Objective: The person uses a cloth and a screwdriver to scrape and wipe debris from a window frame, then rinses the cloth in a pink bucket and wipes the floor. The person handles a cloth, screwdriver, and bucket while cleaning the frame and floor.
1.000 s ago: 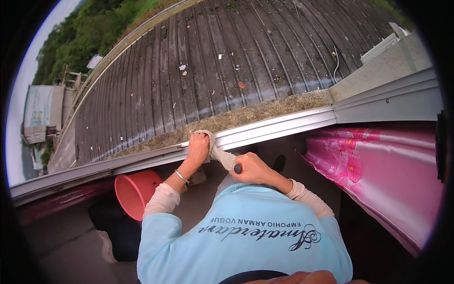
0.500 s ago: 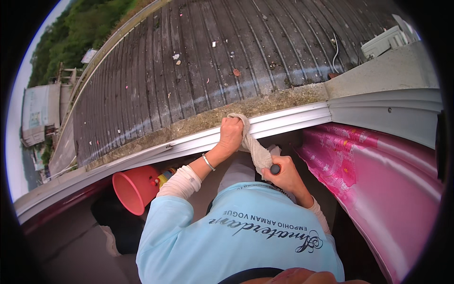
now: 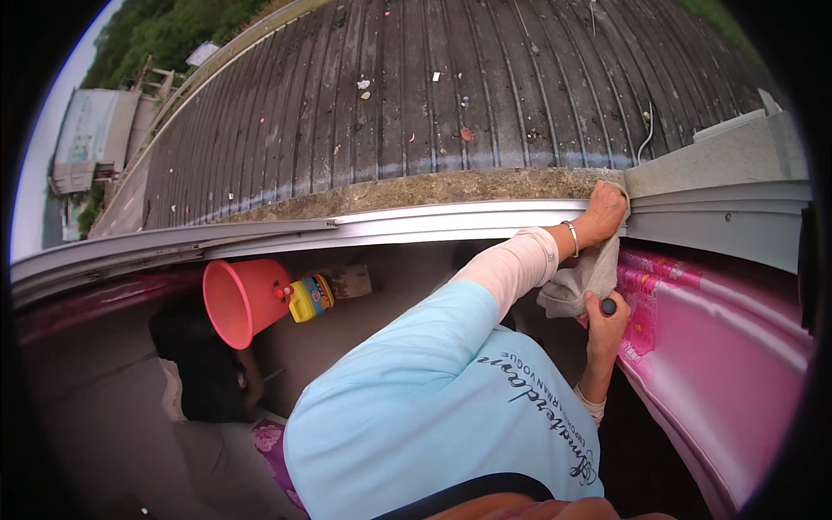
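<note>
At the right end of the white window track [image 3: 451, 222], my left hand [image 3: 602, 215] is closed on one end of a grey-beige cloth [image 3: 589, 276], pressing it into the corner by the side frame. The rest of the cloth hangs down inside the sill. Below it, my right hand [image 3: 604, 328] is closed round a tool with a dark round handle end [image 3: 608, 307]; its fingers also touch the hanging cloth. Which tool this is I cannot tell, as its working end is hidden.
Beyond the track lies a ribbed dark roof [image 3: 381, 104] with scattered litter. A pink curtain [image 3: 693, 347] hangs at the right. Under the sill at left are a coral-red bucket [image 3: 230, 303], a yellow bottle [image 3: 305, 301] and a black item [image 3: 204, 364].
Both hands have moved right along the track with the cloth and the tool, from its middle to the right-hand corner. My body leans right, and the yellow bottle shows more fully.
</note>
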Motion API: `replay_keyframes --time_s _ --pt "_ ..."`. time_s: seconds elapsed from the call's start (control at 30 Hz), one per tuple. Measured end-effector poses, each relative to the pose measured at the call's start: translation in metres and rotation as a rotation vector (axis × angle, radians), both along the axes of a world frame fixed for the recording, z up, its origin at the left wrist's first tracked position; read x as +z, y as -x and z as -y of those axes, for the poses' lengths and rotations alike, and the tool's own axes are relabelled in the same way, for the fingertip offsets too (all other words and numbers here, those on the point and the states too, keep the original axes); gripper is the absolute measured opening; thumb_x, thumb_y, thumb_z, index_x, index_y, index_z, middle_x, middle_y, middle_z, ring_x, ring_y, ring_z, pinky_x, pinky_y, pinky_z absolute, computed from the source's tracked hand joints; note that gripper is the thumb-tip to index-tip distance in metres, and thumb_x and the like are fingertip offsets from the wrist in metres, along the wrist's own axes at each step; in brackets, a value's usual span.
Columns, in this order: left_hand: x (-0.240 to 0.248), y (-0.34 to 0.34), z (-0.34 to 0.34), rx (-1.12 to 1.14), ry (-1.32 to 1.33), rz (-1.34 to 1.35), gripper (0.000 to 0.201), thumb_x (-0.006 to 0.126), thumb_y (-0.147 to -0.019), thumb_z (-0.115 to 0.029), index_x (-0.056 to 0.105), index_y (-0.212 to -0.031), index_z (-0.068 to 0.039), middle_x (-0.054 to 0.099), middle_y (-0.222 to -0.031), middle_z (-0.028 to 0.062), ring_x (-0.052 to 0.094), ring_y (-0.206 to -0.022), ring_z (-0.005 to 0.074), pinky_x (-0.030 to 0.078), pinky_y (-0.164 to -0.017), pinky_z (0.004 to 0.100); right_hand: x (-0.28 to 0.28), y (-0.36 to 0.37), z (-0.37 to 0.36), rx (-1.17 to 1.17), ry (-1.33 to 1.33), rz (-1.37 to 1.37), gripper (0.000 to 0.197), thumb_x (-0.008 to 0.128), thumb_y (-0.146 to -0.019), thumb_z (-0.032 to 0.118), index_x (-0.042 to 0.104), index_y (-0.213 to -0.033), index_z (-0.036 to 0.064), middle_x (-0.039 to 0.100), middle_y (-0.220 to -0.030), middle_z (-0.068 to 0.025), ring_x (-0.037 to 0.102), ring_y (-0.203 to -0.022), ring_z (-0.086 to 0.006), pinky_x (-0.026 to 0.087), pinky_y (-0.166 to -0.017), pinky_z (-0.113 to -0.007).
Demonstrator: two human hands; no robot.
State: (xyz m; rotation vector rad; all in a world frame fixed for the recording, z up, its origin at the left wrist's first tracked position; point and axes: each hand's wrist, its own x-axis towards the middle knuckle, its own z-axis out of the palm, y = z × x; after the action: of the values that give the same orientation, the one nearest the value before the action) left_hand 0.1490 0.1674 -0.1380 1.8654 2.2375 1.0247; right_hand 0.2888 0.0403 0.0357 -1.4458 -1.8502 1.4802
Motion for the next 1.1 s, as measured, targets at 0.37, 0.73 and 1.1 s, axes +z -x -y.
replay_keyframes --time_s 0.37,0.73,1.1 --pt "0.061 0.109 0.153 -0.15 -0.358 2.115 0.026 0.053 -0.098 -0.023 0.061 -0.115 -0.005 0.065 -0.112 0.0059 0.062 -0.102 0.0173 0.05 -0.093 0.0341 0.001 0.02 0.015 0.227 0.089 -0.053 0.012 0.069 -0.082 0.007 0.065 -0.086 -0.0038 0.06 -0.067 -0.003 0.054 -0.057 -0.009 0.043 -0.052 -0.023" --pt "0.114 0.199 0.426 0.985 0.071 0.467 0.021 0.056 -0.089 -0.01 0.067 -0.102 0.002 0.068 -0.099 0.0198 0.065 -0.093 0.0374 0.051 -0.081 0.0398 0.0 0.131 0.083 0.901 0.195 -0.21 0.017 0.066 -0.075 0.006 0.066 -0.088 -0.0055 0.064 -0.069 -0.0134 0.057 -0.058 -0.0147 0.046 -0.057 -0.03" --pt "0.057 0.162 0.382 0.72 0.309 -0.195 0.018 0.063 -0.072 -0.01 0.068 -0.082 0.004 0.058 -0.096 0.0172 0.053 -0.095 0.0356 0.041 -0.089 0.0456 -0.002 0.15 0.102 1.095 0.117 -0.186 0.016 0.066 -0.071 0.009 0.059 -0.074 -0.0044 0.058 -0.069 -0.0175 0.057 -0.06 -0.0333 0.046 -0.058 -0.037"
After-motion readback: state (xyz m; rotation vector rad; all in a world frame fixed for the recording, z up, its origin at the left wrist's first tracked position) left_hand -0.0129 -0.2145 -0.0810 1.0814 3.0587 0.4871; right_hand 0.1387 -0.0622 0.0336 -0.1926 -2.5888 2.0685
